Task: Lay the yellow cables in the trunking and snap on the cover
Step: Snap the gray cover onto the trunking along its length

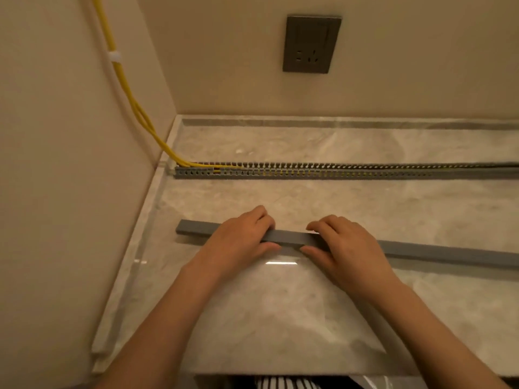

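One marble table point(280, 318) carries one slotted grey trunking point(337, 172) and one loose grey cover point(449, 252). Two bare hands are in view, one left hand point(238, 242) and one right hand point(348, 248). At least two yellow cables point(132, 102) run down the one side wall point(56, 164); where they bunch together, the exact number cannot be told. One white clip point(114, 56) sits on them. One grey wall socket point(310, 43) is on the one back wall point(421, 66).
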A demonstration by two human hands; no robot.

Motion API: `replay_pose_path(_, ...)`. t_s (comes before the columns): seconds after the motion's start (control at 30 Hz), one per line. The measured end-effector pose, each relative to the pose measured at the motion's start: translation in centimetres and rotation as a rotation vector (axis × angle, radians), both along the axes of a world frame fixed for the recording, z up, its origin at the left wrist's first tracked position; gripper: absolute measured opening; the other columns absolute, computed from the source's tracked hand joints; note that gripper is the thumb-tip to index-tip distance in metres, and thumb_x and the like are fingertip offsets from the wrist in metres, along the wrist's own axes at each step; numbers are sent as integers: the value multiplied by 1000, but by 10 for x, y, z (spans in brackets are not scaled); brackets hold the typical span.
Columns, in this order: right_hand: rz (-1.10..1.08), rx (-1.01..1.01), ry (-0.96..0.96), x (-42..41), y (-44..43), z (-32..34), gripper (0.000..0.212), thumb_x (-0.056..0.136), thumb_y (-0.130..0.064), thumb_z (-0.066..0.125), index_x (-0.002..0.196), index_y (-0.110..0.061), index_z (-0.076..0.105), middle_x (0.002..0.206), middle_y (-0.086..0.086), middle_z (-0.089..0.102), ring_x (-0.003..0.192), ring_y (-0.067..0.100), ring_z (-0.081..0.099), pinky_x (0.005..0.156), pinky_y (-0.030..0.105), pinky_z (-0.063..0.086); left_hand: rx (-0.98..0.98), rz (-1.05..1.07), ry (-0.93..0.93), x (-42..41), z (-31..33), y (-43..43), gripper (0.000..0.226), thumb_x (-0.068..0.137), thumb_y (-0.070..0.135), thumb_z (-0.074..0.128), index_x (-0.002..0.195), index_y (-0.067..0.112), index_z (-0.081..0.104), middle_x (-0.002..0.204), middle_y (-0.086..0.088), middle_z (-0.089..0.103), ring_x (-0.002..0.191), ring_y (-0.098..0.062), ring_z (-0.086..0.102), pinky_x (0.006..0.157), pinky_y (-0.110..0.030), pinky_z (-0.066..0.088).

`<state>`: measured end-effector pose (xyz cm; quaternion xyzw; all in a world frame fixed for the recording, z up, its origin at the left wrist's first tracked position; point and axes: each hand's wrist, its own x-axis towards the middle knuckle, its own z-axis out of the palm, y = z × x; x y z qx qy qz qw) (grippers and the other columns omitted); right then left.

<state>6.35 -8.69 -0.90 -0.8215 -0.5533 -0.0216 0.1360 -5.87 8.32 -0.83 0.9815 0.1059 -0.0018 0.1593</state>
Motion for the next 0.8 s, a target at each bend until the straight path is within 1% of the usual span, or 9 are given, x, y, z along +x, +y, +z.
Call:
replay_pose_path(0.1,-134,2,-11,-12,-7,1,44,84,-57,45,92,-16,61,79,1,63,70,23,57,60,34,41,12,-29,-23,-5,2,3,31,91,45,48,107,18,50,109,4,52,86,-16,54,67,-28,40)
replay_pose_path(0.17,-187,38,-9,-19,-7,0,54,79,-64,41,81,-15,61,69,1,62,60,23,55,54,32,37,8,-28,-22,-14,5,3,31,91,46,47,108,20,48,103,4,58,86,-16,56,70,-29,42)
replay_pose_path(0.23,-205,114,-16,-28,-8,0,57,73,-65,47,70,-11,61,60,4,61,52,25,54,49,31,37,-4,-35,-19,-26,6,1,31,90,48,47,108,22,46,98,5,62,86,-16,58,71,-31,43)
replay_pose_path(0.3,-208,204,-35,-34,-6,2,56,69,-65,53,65,-9,62,55,5,60,48,26,55,45,30,40,-14,-47,-73,-37,9,3,31,89,49,49,107,24,49,96,7,64,84,-14,58,69,-29,43)
replay_pose_path(0.4,-201,305,-75,-30,1,11,58,67,-67,57,60,-10,64,50,3,59,44,23,54,41,29,42,-1,-72,-209,-38,23,12,30,86,47,56,106,25,59,93,9,66,82,-10,59,65,-26,43)
replay_pose_path(0.5,-178,382,-141,-9,11,22,54,63,-63,64,59,-10,64,47,3,58,41,21,54,39,26,41,1,-52,-299,-22,36,21,28,82,46,62,101,26,63,86,10,67,76,-10,60,61,-25,43)
replay_pose_path(0.6,-151,419,-184,20,22,29,54,62,-63,64,59,-9,65,49,3,60,43,21,55,39,27,42,7,-2,-344,1,43,28,27,80,47,63,99,27,65,86,11,68,77,-9,60,60,-25,42)
replay_pose_path(0.7,-100,422,-185,56,32,34,54,62,-61,66,60,-8,65,49,4,61,43,21,56,39,27,43,6,60,-358,30,47,33,31,80,50,61,102,29,65,88,14,68,77,-7,60,56,-17,36)
replay_pose_path(0.8,-58,403,-157,87,40,37,54,66,-62,61,63,-8,66,51,3,61,44,19,54,40,28,43,46,91,-340,52,47,42,29,81,55,55,97,33,63,78,14,65,69,-5,56,53,-11,29)
